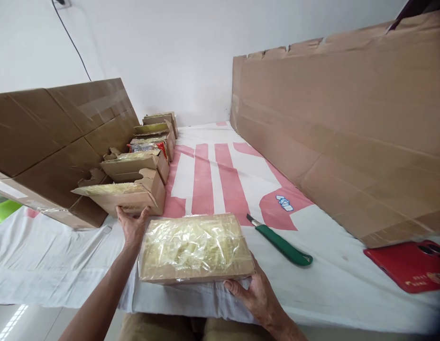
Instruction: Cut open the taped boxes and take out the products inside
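the right hand [261, 296] is curled round the near right corner of a tape-wrapped cardboard box [195, 251], thumb in front, fingers partly hidden; the box sits near the front edge of a white-and-pink cloth [319, 293]. to its right lie a red phone [401, 265] and, closer, a green utility knife [282, 244]. the left hand [132, 227], thumb and fingers spread, touches the front of the nearest row carton [131, 202]. beyond it, more cartons [131, 166] line a large cardboard box [63, 137]; across the cloth stands 1 tall cardboard panel [348, 118].
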Demonstrator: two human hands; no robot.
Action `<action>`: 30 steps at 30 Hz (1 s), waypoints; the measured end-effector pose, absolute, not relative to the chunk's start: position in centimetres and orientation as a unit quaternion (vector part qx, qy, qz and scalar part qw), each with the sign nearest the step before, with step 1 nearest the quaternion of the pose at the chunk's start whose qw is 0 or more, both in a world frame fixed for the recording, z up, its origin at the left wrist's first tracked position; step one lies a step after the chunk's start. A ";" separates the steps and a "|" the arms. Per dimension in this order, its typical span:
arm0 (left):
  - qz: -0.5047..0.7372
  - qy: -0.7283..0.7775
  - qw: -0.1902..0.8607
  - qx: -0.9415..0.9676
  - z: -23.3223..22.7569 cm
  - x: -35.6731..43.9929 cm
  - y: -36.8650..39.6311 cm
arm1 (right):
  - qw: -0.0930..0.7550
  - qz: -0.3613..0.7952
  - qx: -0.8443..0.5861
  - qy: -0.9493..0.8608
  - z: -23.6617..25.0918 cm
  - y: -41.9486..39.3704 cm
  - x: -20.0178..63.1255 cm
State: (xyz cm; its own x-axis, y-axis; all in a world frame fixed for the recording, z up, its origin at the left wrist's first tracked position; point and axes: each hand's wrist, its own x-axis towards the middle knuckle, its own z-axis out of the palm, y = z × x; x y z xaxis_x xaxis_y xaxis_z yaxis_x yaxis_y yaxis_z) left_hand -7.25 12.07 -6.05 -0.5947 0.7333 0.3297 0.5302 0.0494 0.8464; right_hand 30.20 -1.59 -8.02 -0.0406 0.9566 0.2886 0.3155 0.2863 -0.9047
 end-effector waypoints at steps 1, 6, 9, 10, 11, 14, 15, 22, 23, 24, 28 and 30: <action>0.530 0.725 0.096 0.428 -5.9 -7.2 12.8 | 0.482 0.332 -0.496 -0.642 -8.1 -1.6 30.2; 0.530 0.747 0.113 0.386 -5.0 -6.9 15.6 | 0.482 0.342 -0.494 -0.638 -8.4 -1.7 30.3; 0.534 0.747 0.135 0.372 -4.3 -6.7 16.0 | 0.480 0.355 -0.494 -0.632 -8.3 -1.6 30.4; 0.536 0.745 0.147 0.368 -4.1 -6.7 15.8 | 0.480 0.360 -0.494 -0.630 -8.1 -1.5 30.3; 0.539 0.742 0.162 0.363 -3.8 -6.7 15.4 | 0.479 0.364 -0.492 -0.629 -8.0 -1.4 30.3; 0.547 0.727 0.223 0.350 -3.3 -6.6 12.6 | 0.474 0.373 -0.491 -0.629 -7.4 -1.4 30.2; 0.549 0.718 0.246 0.351 -3.1 -6.5 11.1 | 0.470 0.375 -0.492 -0.630 -7.2 -1.4 30.2; 0.589 0.551 0.439 0.396 -1.7 -2.4 -0.7 | 0.463 0.389 -0.497 -0.622 -6.2 -1.3 29.8; 0.601 0.522 0.460 0.392 -1.3 -1.6 -1.6 | 0.462 0.388 -0.499 -0.622 -6.1 -1.3 29.7; 0.611 0.501 0.474 0.389 -1.0 -0.9 -2.2 | 0.462 0.386 -0.501 -0.622 -6.1 -1.3 29.6; 0.606 0.502 0.474 0.396 0.1 0.1 -3.5 | 0.449 0.384 -0.493 -0.639 -5.9 -2.1 29.1; 0.592 0.540 0.453 0.391 0.5 -0.3 -4.1 | 0.438 0.376 -0.489 -0.654 -5.8 -3.1 28.8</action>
